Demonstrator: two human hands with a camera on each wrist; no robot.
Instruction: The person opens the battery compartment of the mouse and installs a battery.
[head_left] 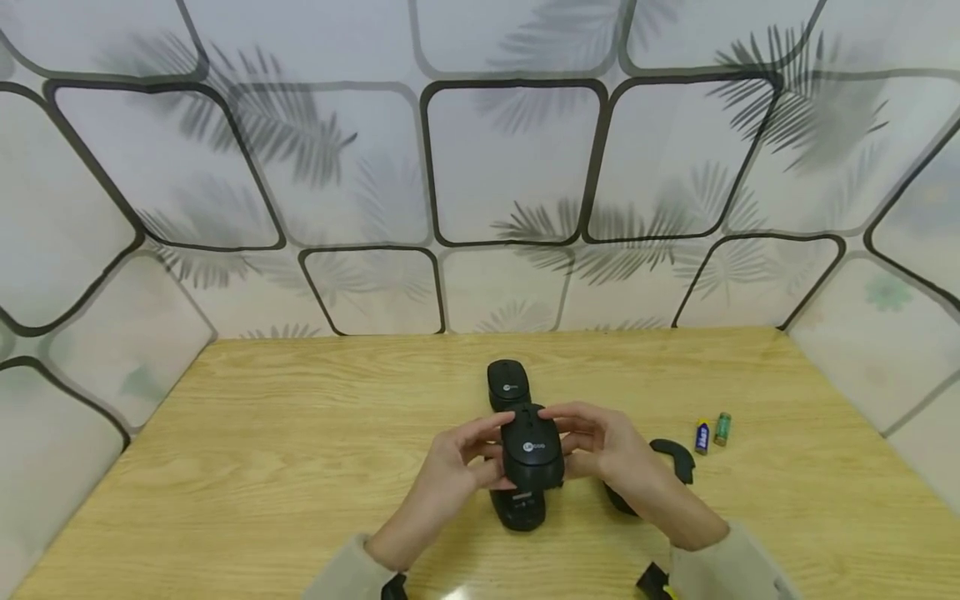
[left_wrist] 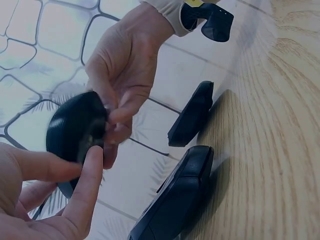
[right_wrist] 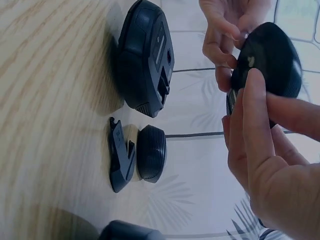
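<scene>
A black computer mouse [head_left: 532, 450] with a pale logo is held up above the table between both hands. My left hand [head_left: 457, 458] pinches its left side with thumb and fingers. On its right side, the right hand [head_left: 611, 446] grips it with fingertips and thumb. In the left wrist view the held mouse [left_wrist: 75, 127] is tilted and slightly blurred. Behind it in the head view, a second black mouse [head_left: 508, 382] rests on the table. Nearer the person lies another black mouse [head_left: 519, 512], partly hidden by the held one.
Right of the hands lie a curved black cover [head_left: 678, 460], a blue battery [head_left: 702, 437] and a green battery [head_left: 722, 429]. A further black item [head_left: 619, 502] is mostly hidden under the right wrist. A patterned backdrop [head_left: 517, 167] rises behind the wooden table [head_left: 300, 433].
</scene>
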